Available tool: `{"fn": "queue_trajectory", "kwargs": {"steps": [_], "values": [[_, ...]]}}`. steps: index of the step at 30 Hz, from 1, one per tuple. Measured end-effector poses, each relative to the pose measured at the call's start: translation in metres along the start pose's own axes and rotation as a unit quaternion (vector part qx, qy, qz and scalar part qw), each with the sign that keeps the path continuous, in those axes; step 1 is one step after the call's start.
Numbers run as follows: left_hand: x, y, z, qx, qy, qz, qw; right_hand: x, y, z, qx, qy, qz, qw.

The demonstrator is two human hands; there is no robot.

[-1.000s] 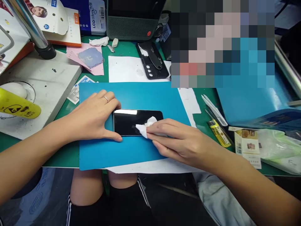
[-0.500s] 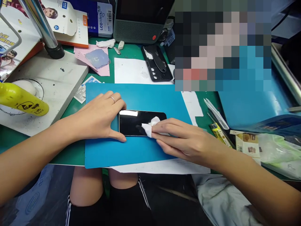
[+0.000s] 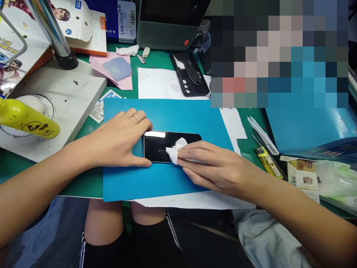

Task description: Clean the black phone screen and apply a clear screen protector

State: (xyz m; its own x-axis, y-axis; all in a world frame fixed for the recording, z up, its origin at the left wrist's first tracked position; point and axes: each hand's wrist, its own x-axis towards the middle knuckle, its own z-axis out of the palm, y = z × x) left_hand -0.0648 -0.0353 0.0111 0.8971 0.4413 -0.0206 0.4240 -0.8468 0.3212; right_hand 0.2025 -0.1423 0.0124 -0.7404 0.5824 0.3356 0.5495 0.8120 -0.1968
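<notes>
- Tissue (image 3: pixel 173 154), pinched in your right hand (image 3: pixel 219 163), slides slightly leftward over the phone (image 3: pixel 156 144).
- Your left hand (image 3: pixel 126 139), half-spread, clasps its left end.
- Heavy rubbing could skid the phone.

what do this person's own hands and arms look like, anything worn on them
The left hand wears a slim, silver-coloured ring on one finger; the right hand shows none. Both are gloveless, and the left forearm and right forearm are bare of sleeves.
</notes>
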Motion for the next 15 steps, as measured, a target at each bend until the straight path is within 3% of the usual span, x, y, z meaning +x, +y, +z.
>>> {"fn": "queue_trajectory", "kwargs": {"steps": [3, 10, 15], "values": [[0.000, 0.001, 0.000, 0.000, 0.000, -0.002, 1.000, -0.003, -0.003, 0.000, -0.009, 0.004, 0.007, 1.000], [0.001, -0.002, 0.000, -0.030, 0.000, -0.009, 0.999, 0.032, -0.005, 0.021, 0.021, 0.021, -0.039, 0.999], [0.002, -0.003, -0.001, -0.026, -0.007, -0.015, 1.000, -0.008, -0.009, 0.009, -0.032, 0.029, 0.045, 0.998]]}}
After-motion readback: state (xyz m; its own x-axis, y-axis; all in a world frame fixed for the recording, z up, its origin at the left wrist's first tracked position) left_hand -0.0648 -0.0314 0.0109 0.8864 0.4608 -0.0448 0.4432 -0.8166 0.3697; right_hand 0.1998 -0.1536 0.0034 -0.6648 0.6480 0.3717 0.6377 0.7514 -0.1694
